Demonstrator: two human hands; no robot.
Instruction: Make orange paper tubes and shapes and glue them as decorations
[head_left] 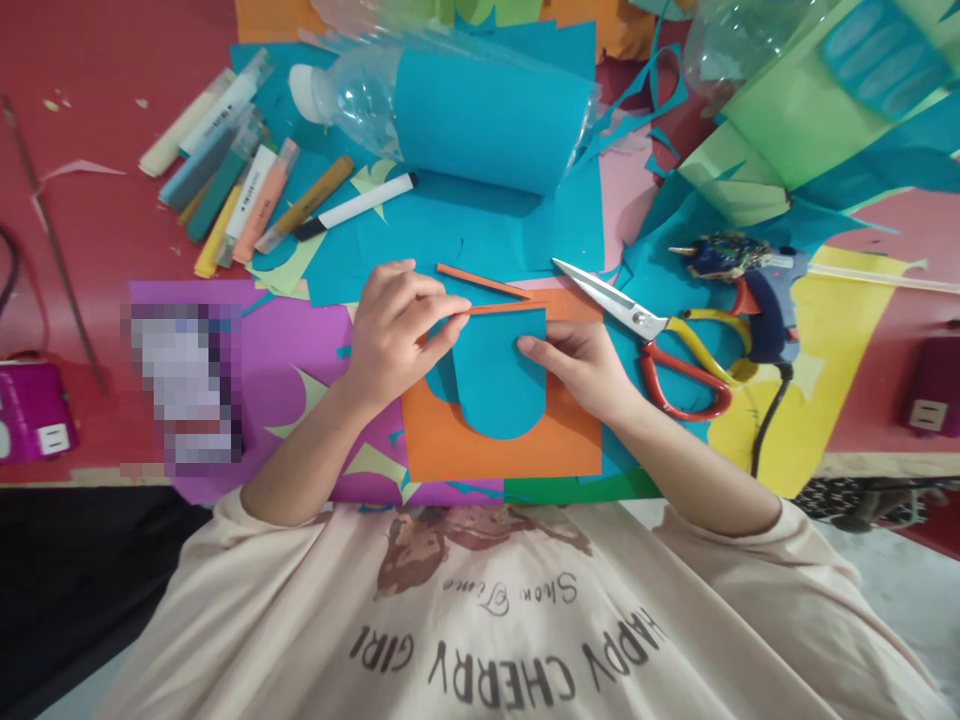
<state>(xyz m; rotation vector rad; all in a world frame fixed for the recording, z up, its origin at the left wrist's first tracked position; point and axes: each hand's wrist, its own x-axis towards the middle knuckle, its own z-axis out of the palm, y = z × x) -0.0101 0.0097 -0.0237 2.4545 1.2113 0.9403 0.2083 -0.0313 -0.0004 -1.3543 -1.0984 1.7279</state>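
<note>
A rounded teal paper shape (495,385) lies on an orange sheet (450,445) in front of me. My left hand (394,330) pinches a thin orange paper strip (499,308) along the teal shape's top edge, fingers closed on it. A second orange strip (480,281) angles away just above. Pressed flat on the teal shape's right side is my right hand (577,365), fingers curled against the paper with nothing in its grasp.
Scissors (660,335) with yellow and red handles lie right of my hands, beside a blue glue gun (757,290). A plastic bottle wrapped in teal paper (465,115) lies behind. Several markers (240,180) sit at the back left. Coloured paper scraps cover the red table.
</note>
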